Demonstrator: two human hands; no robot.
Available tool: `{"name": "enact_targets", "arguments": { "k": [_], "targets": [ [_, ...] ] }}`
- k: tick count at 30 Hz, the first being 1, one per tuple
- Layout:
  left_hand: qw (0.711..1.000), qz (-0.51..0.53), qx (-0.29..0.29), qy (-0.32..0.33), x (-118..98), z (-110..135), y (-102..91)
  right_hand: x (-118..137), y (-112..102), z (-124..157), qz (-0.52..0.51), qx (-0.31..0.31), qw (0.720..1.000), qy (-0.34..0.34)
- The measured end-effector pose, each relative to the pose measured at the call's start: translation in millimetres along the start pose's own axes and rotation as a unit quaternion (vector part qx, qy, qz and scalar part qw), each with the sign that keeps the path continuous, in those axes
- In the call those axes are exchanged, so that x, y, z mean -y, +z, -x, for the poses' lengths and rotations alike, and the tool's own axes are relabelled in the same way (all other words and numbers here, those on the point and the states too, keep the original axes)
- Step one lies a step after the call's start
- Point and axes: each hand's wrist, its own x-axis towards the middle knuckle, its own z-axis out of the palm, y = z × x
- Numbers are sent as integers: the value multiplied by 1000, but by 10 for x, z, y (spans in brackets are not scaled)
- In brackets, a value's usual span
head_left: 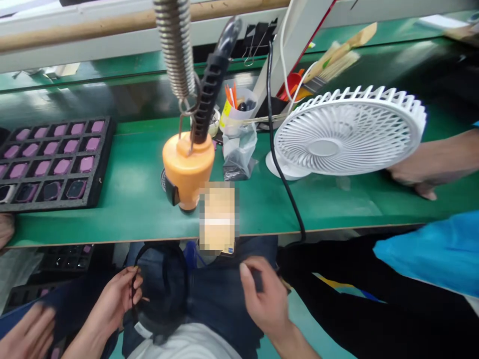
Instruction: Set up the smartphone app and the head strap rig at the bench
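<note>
My left hand is low on the left, thumb and fingers pinched on the thin black edge of a dark, rounded fabric item. That item looks like a cap, though blur hides its exact kind. It lies across my lap, with a small white label near its lower edge. My right hand hovers over my right thigh, fingers curled in toward the thumb, with nothing visible in it. Above my lap, at the bench edge, is a pixelated tan patch whose content is hidden.
An orange electric screwdriver hangs from a spring. A black foam tray holds purple watch-like pieces. A white fan and black cable are on the right. Other people's hands are on both sides.
</note>
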Motion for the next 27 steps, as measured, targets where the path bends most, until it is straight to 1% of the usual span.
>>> {"name": "enact_targets", "arguments": {
  "k": [2, 4, 6, 9, 14, 18, 21, 24, 27],
  "targets": [
    [999, -31, 18, 28, -44, -73, -32, 179, -159, -121, 7, -59, 997, -56],
    [996, -59, 33, 52, -62, -151, -80, 334, -217, -304, 69, -60, 988, -127],
    [993, -84, 45, 69, -58, -227, -144, 436, -221, -492, 134, -44, 976, -168],
    [988, -117, 53, 88, -48, -329, -241, 482, -237, -695, 177, -27, 967, -180],
    [979, -166, 47, 110, -73, -512, -362, 431, -360, -866, 194, -3, 965, -177],
    [967, -215, 40, 130, -59, -696, -459, 366, -454, -954, 189, -4, 965, -183],
    [953, -257, 30, 157, -18, -841, -558, 331, -515, -989, 173, -1, 966, -193],
    [930, -304, 15, 206, -7, -1011, -665, 341, -542, -1019, 109, -3, 971, -214],
    [899, -350, -17, 264, -47, -1233, -771, 356, -519, -1074, 23, -35, 961, -273]
  ]
}}
